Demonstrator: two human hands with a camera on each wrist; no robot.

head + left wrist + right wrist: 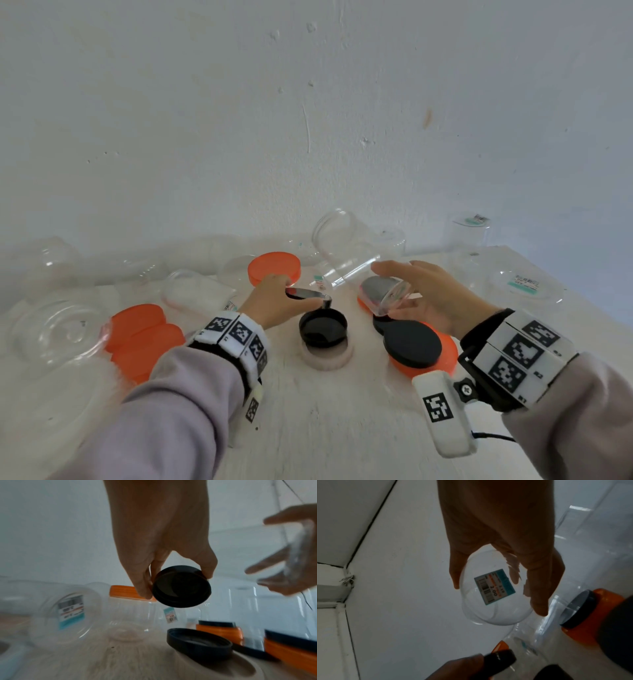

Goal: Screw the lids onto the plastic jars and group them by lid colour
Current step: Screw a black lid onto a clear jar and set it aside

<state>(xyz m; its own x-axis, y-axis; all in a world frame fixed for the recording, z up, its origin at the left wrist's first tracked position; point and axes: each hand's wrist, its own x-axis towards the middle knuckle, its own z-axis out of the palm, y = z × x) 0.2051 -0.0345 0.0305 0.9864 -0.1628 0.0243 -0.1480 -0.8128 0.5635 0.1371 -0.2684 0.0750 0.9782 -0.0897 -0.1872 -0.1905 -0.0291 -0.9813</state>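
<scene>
My left hand (301, 298) pinches a small black lid (181, 586) by its rim, just above the table. Close to its right, my right hand (399, 291) holds a small clear jar (494, 593) with a price label on its base; the jar is tilted with its mouth toward the lid. Lid and jar are apart. Under the left hand, a black lid (322, 328) lies upside down on a white lid (327, 359). Another black lid (412, 344) rests on an orange lid (448, 349) below the right hand.
Two orange lids (144, 334) lie at the left. An orange-lidded jar (274, 267) stands behind the left hand. Several clear open jars (346, 246) stand or lie along the wall and at both sides. The table edge (565, 284) runs along the right.
</scene>
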